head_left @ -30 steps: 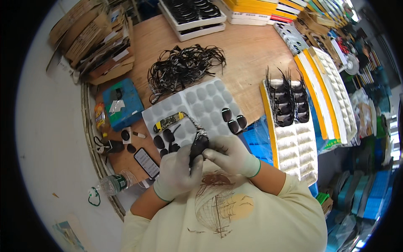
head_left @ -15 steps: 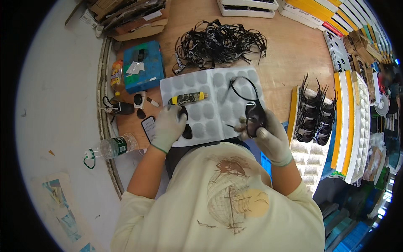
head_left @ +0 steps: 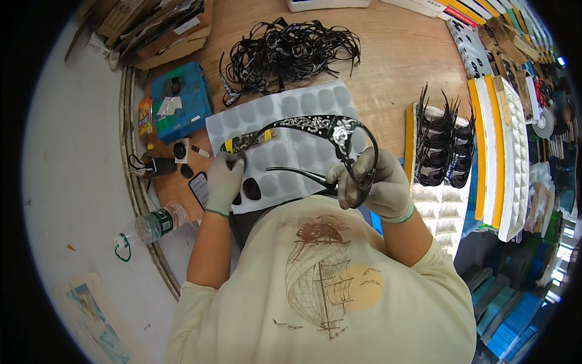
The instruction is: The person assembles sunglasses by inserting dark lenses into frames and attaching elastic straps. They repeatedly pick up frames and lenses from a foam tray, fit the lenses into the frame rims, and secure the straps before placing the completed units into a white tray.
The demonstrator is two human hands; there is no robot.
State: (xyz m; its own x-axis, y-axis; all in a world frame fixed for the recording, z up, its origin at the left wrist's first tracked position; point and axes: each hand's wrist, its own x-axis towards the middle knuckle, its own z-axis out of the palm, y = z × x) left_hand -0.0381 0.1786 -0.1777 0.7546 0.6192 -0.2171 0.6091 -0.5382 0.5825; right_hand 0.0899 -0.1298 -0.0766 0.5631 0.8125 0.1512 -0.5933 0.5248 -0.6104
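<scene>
My right hand (head_left: 379,185), in a pale glove, grips a pair of black glasses frames (head_left: 309,124). One broad arm, with silver floral decoration, stretches left over the sheet; the other arm points left below it. My left hand (head_left: 224,185), gloved too, has its fingers curled at a dark lens, mostly hidden by them. Beside it another dark lens (head_left: 251,188) lies at the near edge of a white sheet with grey round spots (head_left: 285,185). A yellow-ended, dark patterned tool (head_left: 248,141) rests on the sheet just beyond my left fingers.
A tangled heap of black glasses arms (head_left: 285,57) lies beyond the sheet. Leftward are a blue box (head_left: 179,103), a phone (head_left: 198,189) and a clear bottle (head_left: 151,226). At right, a white tray (head_left: 433,209) carries several dark glasses fronts (head_left: 433,148), beside stacked trays (head_left: 509,158).
My right hand has turned the glasses, so the decorated arm now extends left across the sheet. My left hand stays at the same spot by the lens. The whole view has shifted slightly.
</scene>
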